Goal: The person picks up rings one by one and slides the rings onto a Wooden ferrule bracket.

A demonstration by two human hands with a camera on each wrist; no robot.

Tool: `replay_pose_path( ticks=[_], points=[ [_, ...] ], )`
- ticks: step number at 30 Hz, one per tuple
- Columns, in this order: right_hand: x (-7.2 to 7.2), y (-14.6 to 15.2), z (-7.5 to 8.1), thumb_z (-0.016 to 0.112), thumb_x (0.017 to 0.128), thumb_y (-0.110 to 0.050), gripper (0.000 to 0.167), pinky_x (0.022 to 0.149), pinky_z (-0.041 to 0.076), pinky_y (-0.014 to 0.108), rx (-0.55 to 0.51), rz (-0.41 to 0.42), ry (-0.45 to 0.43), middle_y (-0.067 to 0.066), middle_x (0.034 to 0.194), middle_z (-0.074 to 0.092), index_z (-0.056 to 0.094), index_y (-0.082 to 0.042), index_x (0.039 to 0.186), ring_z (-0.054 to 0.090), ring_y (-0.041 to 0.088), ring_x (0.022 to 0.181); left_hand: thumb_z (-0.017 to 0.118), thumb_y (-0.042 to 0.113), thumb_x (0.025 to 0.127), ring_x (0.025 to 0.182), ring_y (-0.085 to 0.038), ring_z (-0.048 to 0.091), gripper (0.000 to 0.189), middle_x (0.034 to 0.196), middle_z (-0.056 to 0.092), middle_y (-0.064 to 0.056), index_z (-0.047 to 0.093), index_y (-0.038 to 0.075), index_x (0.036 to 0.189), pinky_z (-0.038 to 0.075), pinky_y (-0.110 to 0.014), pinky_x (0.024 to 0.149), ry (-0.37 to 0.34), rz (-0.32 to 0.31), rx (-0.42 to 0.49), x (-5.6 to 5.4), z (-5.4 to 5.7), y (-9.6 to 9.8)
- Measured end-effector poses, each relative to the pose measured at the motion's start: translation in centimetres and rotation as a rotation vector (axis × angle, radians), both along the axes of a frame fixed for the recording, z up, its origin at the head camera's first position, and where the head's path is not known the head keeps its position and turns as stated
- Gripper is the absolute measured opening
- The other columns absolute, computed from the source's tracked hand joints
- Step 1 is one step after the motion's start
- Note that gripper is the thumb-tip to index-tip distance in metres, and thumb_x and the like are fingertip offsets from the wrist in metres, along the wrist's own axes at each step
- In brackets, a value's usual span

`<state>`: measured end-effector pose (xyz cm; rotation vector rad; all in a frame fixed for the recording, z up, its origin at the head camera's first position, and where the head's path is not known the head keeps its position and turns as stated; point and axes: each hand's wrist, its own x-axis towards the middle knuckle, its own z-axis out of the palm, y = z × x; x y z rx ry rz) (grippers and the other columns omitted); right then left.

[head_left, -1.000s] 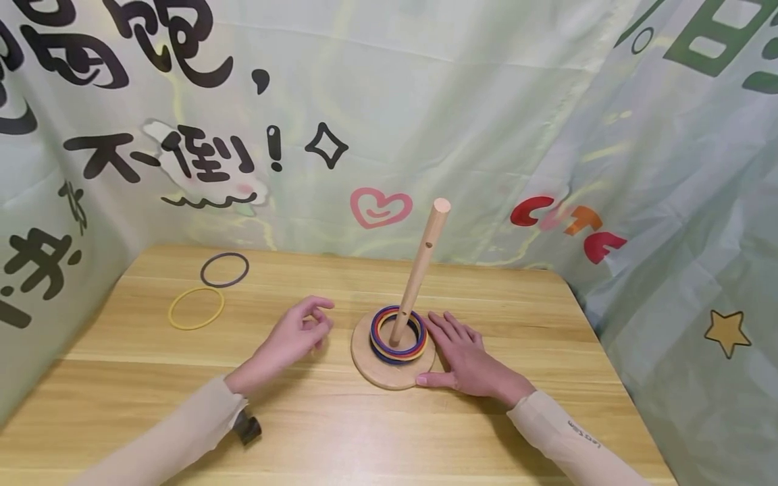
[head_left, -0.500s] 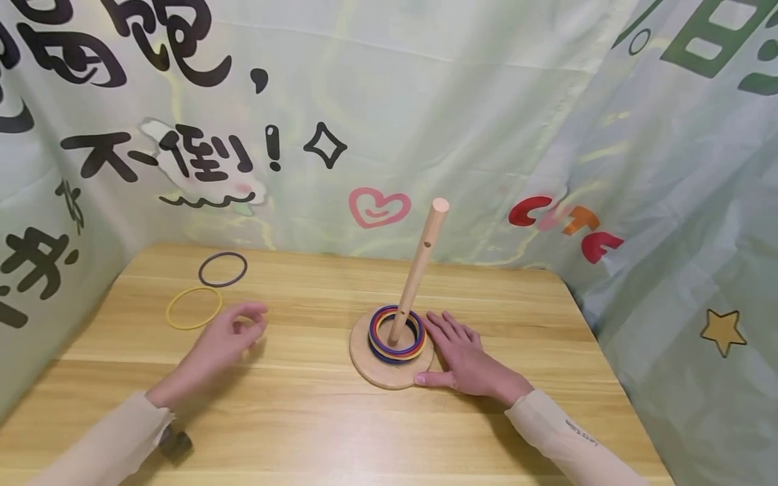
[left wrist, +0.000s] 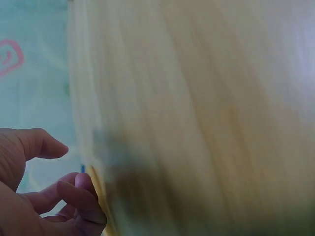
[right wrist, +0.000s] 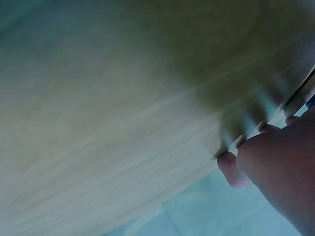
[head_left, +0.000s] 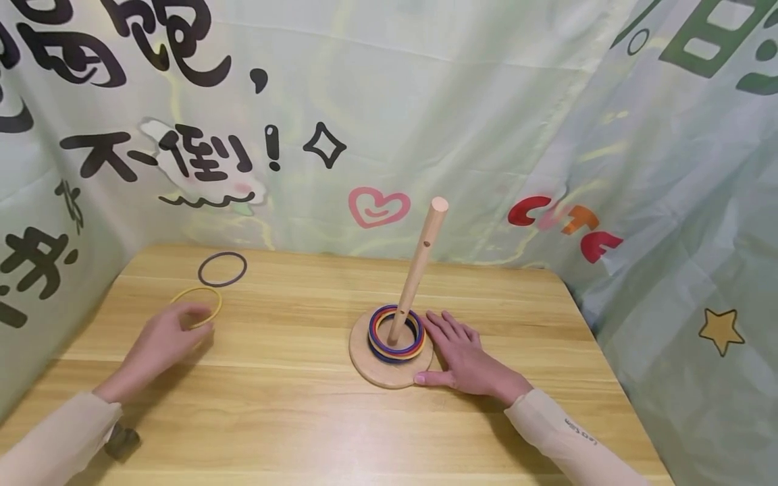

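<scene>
A thin yellow ring [head_left: 221,307] lies on the table at the left, with my left hand [head_left: 161,337] over its near part. In the left wrist view, thumb and fingers stand apart, and the yellow ring [left wrist: 97,186] shows just past the fingers; contact is unclear. Beyond it lies a dark purple ring [head_left: 246,268]. A wooden peg [head_left: 418,273] rises from a round wooden base [head_left: 363,361]. Several blue, red and yellow rings [head_left: 395,353] lie stacked around its foot. My right hand [head_left: 468,364] rests at the base's right edge, fingers extended, thumb touching the rim.
The wooden table [head_left: 292,418] reaches back to a pale printed curtain [head_left: 462,121], which also hangs at both sides. A small dark device [head_left: 123,443] sits at my left wrist below the sleeve.
My left hand has moved left from beside the peg's base to the yellow ring. My right hand, the base and the stacked rings have stayed in place.
</scene>
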<state>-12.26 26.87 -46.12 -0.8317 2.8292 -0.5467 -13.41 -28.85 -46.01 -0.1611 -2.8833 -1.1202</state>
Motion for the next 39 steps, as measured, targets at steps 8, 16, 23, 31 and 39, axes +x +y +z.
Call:
replay_pose_path(
  ticks=[8,16,23,31,39],
  points=[
    [-0.2,-0.3,0.2,0.073,0.097,-0.068,0.11,0.119,0.02,0.077,0.002,0.005,0.005,0.018,0.178,0.021,0.02,-0.011,0.175,0.01,0.047,0.164,0.075,0.013,0.098,0.114,-0.053,0.065,0.033,0.122,0.071,-0.031,0.072,-0.008,0.123,0.051,-0.065,0.092,-0.036,0.03,-0.07,-1.2,-0.5,-1.6],
    [-0.1,-0.3,0.2,0.072,0.097,-0.069,0.111,0.12,0.019,0.077,0.009,-0.001,-0.005,0.017,0.178,0.02,0.019,-0.012,0.176,0.008,0.046,0.164,0.074,0.011,0.098,0.101,-0.044,0.07,0.018,0.106,0.075,-0.022,0.077,-0.004,0.109,0.056,-0.06,0.087,-0.035,-0.02,-0.087,-1.8,-0.5,-0.4],
    [0.0,-0.2,0.2,0.073,0.097,-0.067,0.111,0.12,0.018,0.077,0.003,0.0,-0.011,0.018,0.178,0.02,0.019,-0.011,0.175,0.008,0.047,0.164,0.078,0.011,0.095,0.09,-0.03,0.07,0.014,0.099,0.076,-0.012,0.077,0.0,0.104,0.057,-0.047,0.076,0.018,-0.11,-0.113,-1.5,-0.1,1.6],
    [0.0,-0.2,0.1,0.072,0.098,-0.067,0.11,0.12,0.018,0.077,-0.002,0.0,-0.02,0.018,0.178,0.02,0.019,-0.011,0.175,0.007,0.047,0.164,0.079,0.006,0.096,0.074,-0.017,0.057,0.014,0.089,0.07,0.0,0.077,0.003,0.11,0.048,-0.029,0.059,0.079,-0.139,-0.047,-0.8,1.4,4.1],
    [0.0,0.0,0.0,0.072,0.097,-0.068,0.11,0.12,0.018,0.076,0.006,-0.007,-0.014,0.018,0.178,0.02,0.019,-0.011,0.175,0.008,0.046,0.164,0.079,-0.003,0.097,0.073,-0.006,0.063,0.027,0.098,0.079,-0.007,0.08,0.003,0.124,0.055,-0.02,0.063,0.394,-0.236,0.019,0.3,4.3,6.9]
  ],
)
